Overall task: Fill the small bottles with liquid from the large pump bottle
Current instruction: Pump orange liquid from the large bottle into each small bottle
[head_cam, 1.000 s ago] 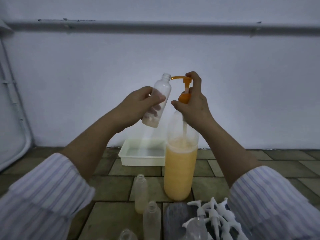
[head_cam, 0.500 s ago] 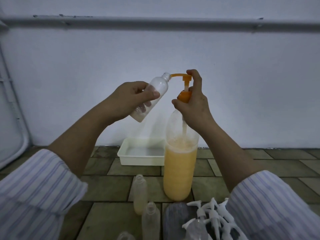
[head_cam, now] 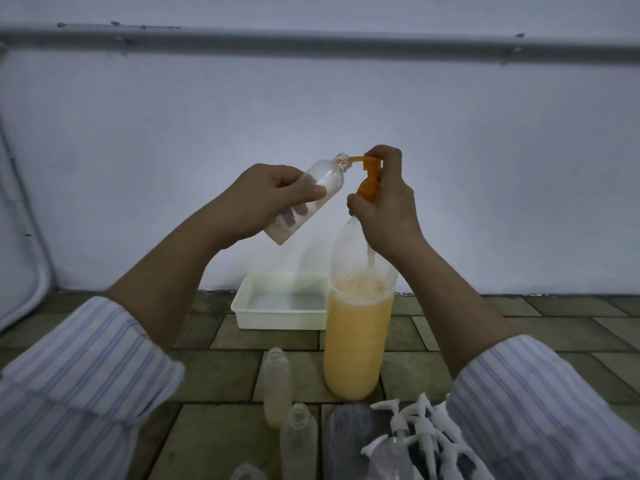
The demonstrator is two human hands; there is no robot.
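A tall clear pump bottle point(head_cam: 358, 337) about half full of orange liquid stands on the tiled floor. My right hand point(head_cam: 388, 206) grips its neck, with a finger on top of the orange pump head point(head_cam: 372, 166). My left hand point(head_cam: 263, 202) holds a small clear bottle point(head_cam: 311, 195) tilted, its open mouth at the tip of the pump spout. A little pale liquid lies at the small bottle's bottom. Below stand two open small bottles, one point(head_cam: 276, 389) with some liquid and one point(head_cam: 298, 441) beside it.
A white rectangular tray point(head_cam: 280, 320) sits on the floor against the wall behind the pump bottle. A pile of white pump caps point(head_cam: 415, 431) lies at the lower right on a dark cloth. Another bottle top point(head_cam: 247, 474) shows at the bottom edge.
My left hand has tilted the small bottle further and brought its mouth onto the pump spout. The right hand stays on the pump.
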